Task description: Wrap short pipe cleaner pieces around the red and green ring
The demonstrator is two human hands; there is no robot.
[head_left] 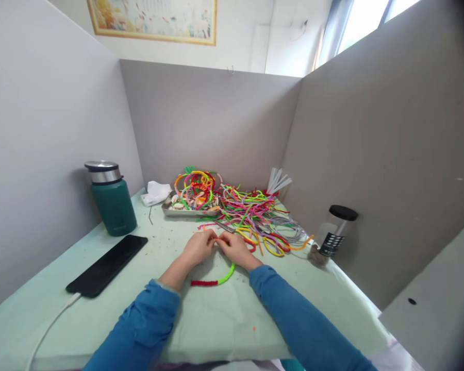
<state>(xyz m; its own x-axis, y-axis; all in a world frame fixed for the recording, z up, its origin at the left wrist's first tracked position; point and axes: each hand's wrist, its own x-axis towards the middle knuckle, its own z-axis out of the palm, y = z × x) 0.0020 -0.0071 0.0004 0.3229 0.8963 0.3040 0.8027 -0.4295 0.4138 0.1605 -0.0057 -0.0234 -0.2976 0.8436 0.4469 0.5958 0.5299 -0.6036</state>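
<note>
My left hand and my right hand meet fingertip to fingertip above the middle of the table. Both are closed in a pinch on a small orange-red bit, which looks like the end of a pipe cleaner; most of it is hidden by the fingers. From under my right hand a red and green pipe cleaner curves out across the cloth; whether it joins the pinched end I cannot tell. Just beyond my fingers lie scissors, partly covered, and looped yellow and red pipe cleaners.
A metal tray of shell-like pieces and bent pipe cleaners stands at the back, beside a large tangled pile of pipe cleaners. At left are a green bottle, a phone with a cable, and tissue. A black-lidded jar stands right. Grey partitions surround the table.
</note>
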